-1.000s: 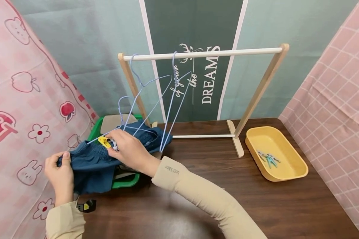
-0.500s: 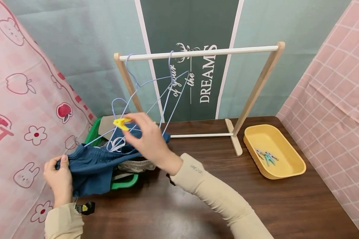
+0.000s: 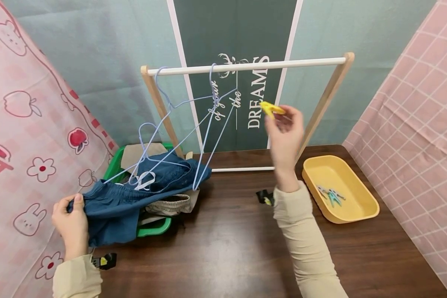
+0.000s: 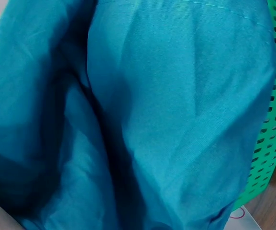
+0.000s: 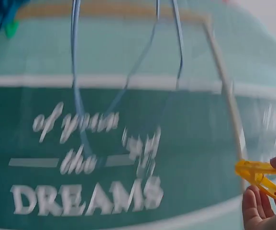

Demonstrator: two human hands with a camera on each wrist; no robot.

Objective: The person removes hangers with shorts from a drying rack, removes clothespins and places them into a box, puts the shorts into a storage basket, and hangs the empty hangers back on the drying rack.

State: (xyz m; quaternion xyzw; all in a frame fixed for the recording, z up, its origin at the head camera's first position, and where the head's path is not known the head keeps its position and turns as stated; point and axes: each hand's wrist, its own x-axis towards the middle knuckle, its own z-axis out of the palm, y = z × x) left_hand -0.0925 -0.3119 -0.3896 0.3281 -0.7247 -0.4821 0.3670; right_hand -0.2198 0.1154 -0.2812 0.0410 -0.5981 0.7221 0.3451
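Note:
My left hand [image 3: 72, 225] pinches the waistband of a pair of dark blue shorts [image 3: 113, 215] at its left end. The shorts lie spread over a green basket [image 3: 154, 229], with a light blue wire hanger [image 3: 140, 134] at their waist. Their cloth [image 4: 166, 105] fills most of the left wrist view. Raised in front of the rack's right half, my right hand [image 3: 287, 140] pinches a yellow clothespin [image 3: 271, 109] between thumb and fingers. The same clothespin [image 5: 255, 172] shows at the lower right of the right wrist view, touching nothing but the hand.
A wooden rack with a white rail [image 3: 301, 63] stands at the back, two blue hangers [image 3: 171, 106] hooked on its left part. A yellow tray [image 3: 372, 194] at the right holds several clothespins [image 3: 333, 196]. Beige clothing [image 3: 171, 205] lies in the basket under the shorts.
My right hand has lifted the yellow clothespin from the shorts' waistband and carried it right and up, away from the hangers. The left hand keeps its hold on the waistband.

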